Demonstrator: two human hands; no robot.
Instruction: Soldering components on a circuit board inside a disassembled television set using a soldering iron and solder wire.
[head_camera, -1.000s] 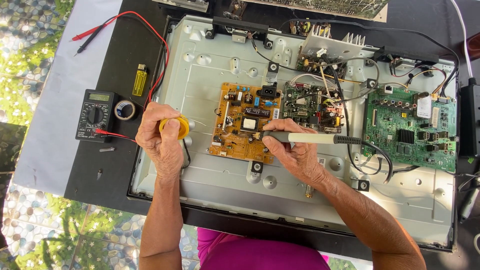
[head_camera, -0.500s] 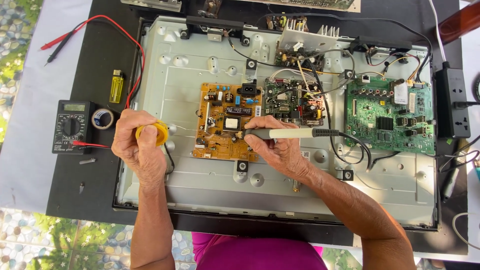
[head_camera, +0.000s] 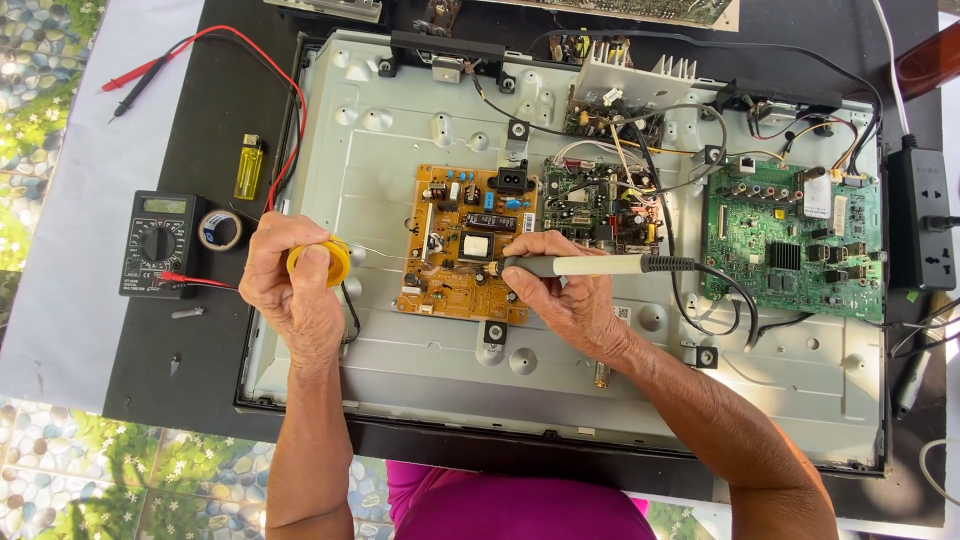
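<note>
Left hand (head_camera: 295, 285) grasps a yellow solder spool (head_camera: 322, 262); right hand (head_camera: 565, 295) grasps a soldering iron (head_camera: 600, 265)

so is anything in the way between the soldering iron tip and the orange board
Nothing visible. The right hand holds the soldering iron with its tip at the orange board; the left hand holds the yellow solder spool off to the side.

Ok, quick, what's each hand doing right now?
Left hand: closed on a yellow solder spool, its wire stretched toward the orange circuit board.
Right hand: closed on a soldering iron, tip end at that board.
</note>
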